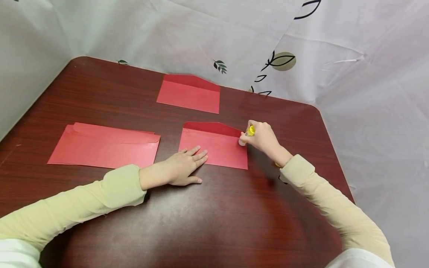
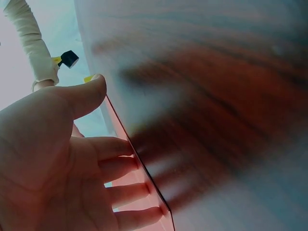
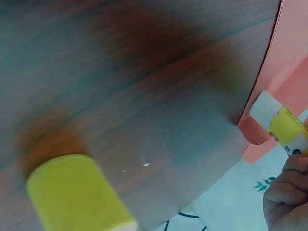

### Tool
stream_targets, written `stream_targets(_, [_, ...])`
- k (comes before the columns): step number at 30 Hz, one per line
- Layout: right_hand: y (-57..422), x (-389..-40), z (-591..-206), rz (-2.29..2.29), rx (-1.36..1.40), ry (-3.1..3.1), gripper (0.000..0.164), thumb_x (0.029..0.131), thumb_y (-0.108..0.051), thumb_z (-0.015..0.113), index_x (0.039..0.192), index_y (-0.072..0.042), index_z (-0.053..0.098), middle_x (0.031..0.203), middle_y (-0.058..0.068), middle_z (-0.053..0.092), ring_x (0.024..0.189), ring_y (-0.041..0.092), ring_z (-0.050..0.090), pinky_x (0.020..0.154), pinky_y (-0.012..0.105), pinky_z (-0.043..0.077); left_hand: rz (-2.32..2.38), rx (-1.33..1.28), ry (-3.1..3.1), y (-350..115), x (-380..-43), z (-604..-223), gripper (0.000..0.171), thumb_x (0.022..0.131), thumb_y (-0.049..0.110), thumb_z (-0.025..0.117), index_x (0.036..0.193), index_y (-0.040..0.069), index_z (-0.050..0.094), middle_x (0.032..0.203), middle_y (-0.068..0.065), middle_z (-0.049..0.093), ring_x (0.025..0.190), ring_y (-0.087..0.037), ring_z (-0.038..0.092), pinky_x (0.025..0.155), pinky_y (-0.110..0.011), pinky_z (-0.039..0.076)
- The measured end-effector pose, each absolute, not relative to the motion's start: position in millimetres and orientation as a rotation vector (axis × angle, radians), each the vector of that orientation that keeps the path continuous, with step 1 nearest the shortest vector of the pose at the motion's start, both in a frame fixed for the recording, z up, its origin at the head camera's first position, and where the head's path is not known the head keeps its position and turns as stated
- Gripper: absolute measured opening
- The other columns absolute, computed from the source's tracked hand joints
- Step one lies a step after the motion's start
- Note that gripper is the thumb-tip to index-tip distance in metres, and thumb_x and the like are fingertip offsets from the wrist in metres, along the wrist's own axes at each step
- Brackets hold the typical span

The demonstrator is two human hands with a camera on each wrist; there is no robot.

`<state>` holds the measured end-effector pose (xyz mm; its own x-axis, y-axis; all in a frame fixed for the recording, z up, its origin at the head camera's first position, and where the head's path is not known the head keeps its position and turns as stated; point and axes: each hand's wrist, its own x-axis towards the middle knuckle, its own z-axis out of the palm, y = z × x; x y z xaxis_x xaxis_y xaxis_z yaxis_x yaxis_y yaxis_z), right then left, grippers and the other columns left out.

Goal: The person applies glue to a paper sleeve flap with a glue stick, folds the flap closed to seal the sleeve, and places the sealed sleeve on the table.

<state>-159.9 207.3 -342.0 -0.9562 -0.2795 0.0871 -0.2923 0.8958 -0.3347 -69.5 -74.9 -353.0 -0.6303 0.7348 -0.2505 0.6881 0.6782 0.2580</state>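
Observation:
A red envelope (image 1: 214, 149) lies in front of me with its darker flap (image 1: 211, 127) folded up and away. My left hand (image 1: 184, 167) rests on its lower left corner, fingers straight and spread; the left wrist view shows the fingertips (image 2: 154, 214) at the envelope's edge. In my right hand (image 1: 266, 139) I pinch a yellow-and-white glue stick (image 1: 250, 131), tilted, its white end right at the envelope's right edge just below the flap. The right wrist view shows the printed label of the glue stick (image 3: 286, 127) and the curled fingers.
A second red envelope (image 1: 189, 96), flap up, lies at the far table edge. Overlapping red envelopes (image 1: 107, 149) lie to the left. A yellow cylinder (image 3: 77, 197), like a cap, stands on the brown table (image 1: 214, 223) by my right wrist. Pale patterned cloth (image 1: 187, 33) hangs behind.

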Motion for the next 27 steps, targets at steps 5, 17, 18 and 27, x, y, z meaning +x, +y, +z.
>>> stream_targets(5, [211.4, -157.7, -342.8, 0.568, 0.452, -3.015, 0.023, 0.081, -0.027, 0.069, 0.077, -0.009, 0.055, 0.060, 0.006, 0.059, 0.052, 0.017, 0.051, 0.049, 0.025, 0.044, 0.193, 1.122, 2.556, -74.5, -69.9, -353.0, 0.072, 0.093, 0.046, 0.057, 0.147, 0.003, 0.036, 0.157, -0.013, 0.028, 0.147, -0.036, 0.021, 0.112, -0.057, 0.030])
stream_targets(17, [212.6, -158.0, -345.5, 0.586, 0.491, -2.966, 0.023, 0.083, -0.025, 0.068, 0.074, -0.009, 0.054, 0.057, 0.005, 0.056, 0.049, 0.016, 0.048, 0.047, 0.026, 0.043, 0.190, 1.123, 2.552, -75.7, -70.6, -351.3, 0.075, 0.092, 0.048, 0.057, 0.148, 0.004, 0.035, 0.158, -0.013, 0.027, 0.147, -0.036, 0.019, 0.112, -0.057, 0.029])
stream_targets(18, [212.7, -158.1, -345.8, 0.591, 0.491, -2.964, 0.024, 0.083, -0.025, 0.068, 0.074, -0.009, 0.054, 0.056, 0.005, 0.056, 0.048, 0.016, 0.048, 0.047, 0.026, 0.042, 0.189, 1.125, 2.550, -75.7, -70.8, -351.3, 0.075, 0.092, 0.048, 0.057, 0.148, 0.004, 0.035, 0.158, -0.013, 0.027, 0.147, -0.036, 0.019, 0.112, -0.057, 0.029])
stream_targets(27, [213.7, -156.8, -350.3, 0.668, 0.546, -2.884, 0.023, 0.083, -0.021, 0.069, 0.071, -0.008, 0.054, 0.054, 0.004, 0.054, 0.046, 0.015, 0.046, 0.046, 0.025, 0.041, 0.201, 1.112, 2.536, -74.9, -70.4, -351.7, 0.077, 0.092, 0.049, 0.058, 0.149, 0.005, 0.033, 0.159, -0.011, 0.025, 0.148, -0.035, 0.017, 0.113, -0.057, 0.028])
